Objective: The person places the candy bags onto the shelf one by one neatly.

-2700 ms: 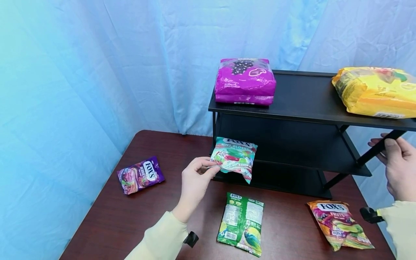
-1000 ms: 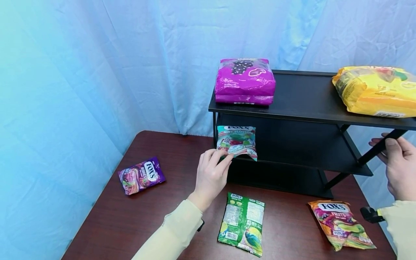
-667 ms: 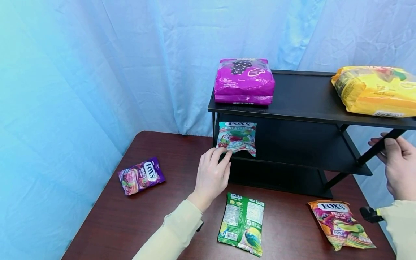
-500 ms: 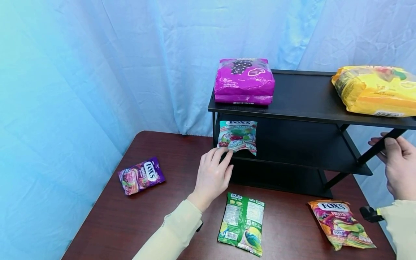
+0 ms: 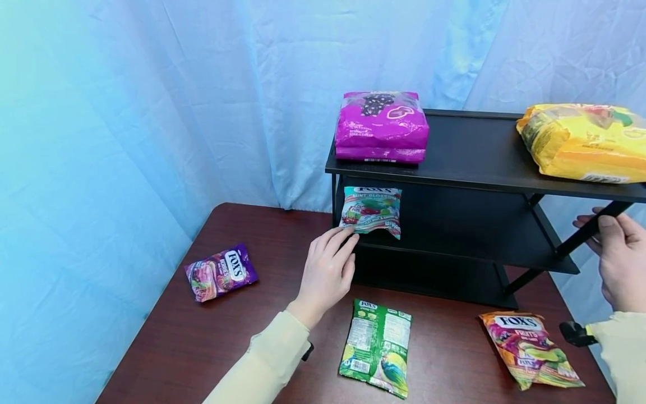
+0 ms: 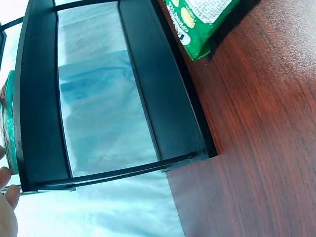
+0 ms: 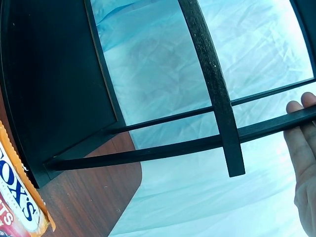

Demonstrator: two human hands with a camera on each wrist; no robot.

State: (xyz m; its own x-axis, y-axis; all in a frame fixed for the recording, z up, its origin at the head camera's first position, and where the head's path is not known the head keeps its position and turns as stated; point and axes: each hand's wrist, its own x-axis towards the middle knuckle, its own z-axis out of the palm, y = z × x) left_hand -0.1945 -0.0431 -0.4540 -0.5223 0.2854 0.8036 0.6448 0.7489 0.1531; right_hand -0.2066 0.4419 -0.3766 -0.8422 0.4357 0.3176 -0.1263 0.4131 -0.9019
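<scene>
On the left end of the rack's middle shelf lies a teal Fox's mint candy bag (image 5: 372,212), label facing up. My left hand (image 5: 328,269) reaches in from the front, its relaxed fingertips touching the bag's near edge. In the left wrist view, part of that hand (image 6: 7,207) shows beside the bag (image 6: 9,123) at the left border. Over at the right end, my right hand (image 5: 621,258) grips a slanted post (image 5: 587,231) of the black rack (image 5: 474,151), thumb in front and fingers behind. The right wrist view shows its fingers (image 7: 298,148) against the post.
On the rack's top stand a purple grape bag (image 5: 381,126) and a yellow bag (image 5: 585,143). A green candy bag (image 5: 375,348), a purple berries bag (image 5: 221,273) and an orange fruits bag (image 5: 530,350) lie on the brown table (image 5: 202,348). Blue curtains (image 5: 151,112) hang behind.
My left hand has carried the mint bag from in front of the rack onto the middle shelf and slid it deeper. Its pinch has loosened to a fingertip touch. My right hand has stayed put.
</scene>
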